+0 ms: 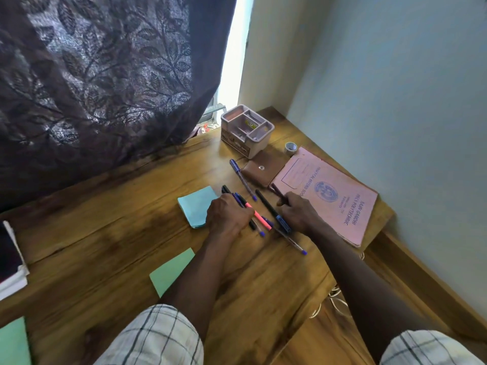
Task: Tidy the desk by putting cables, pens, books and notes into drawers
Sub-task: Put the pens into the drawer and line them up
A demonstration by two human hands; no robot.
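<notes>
Nearest: plaid sleeves (158, 338), bare forearms out over wooden desk (105, 233). Landmark: pink record book (329, 196), flat at desk's far-right corner.

Left hand (226, 214) just left of book, fingers curled over pen bundle (259, 217): black and blue barrels plus one pink-orange, held against desk. Bundle's long axis diagonal, far-left to near-right, roughly parallel to book's near edge; blue ends toward camera.

Right hand (299, 214) at book's near-left corner, pinching dark pen (276, 192), free end pointing away along book's corner.

Between hands, left of book: black marker (271, 210) with blue label, same diagonal, touching clear pen (292, 243) with blue cap at camera end. Loose blue pen (242, 177) left of book, beyond hands, same diagonal.

Blue sticky pad (196, 204) further left, near corner hidden under left hand. Green note (171, 272) well left and nearer, partly under left forearm.

Brown snap pouch (266, 167) touching book's far-left edge. Tape roll (291, 147) at book's far corner. Pinkish organiser (246, 130) beyond pouch. White cable (334, 299) at desk edge, camera-side of book. Stacked books (10, 262) far left. Dark leaf-pattern curtain (92, 75) behind.
</notes>
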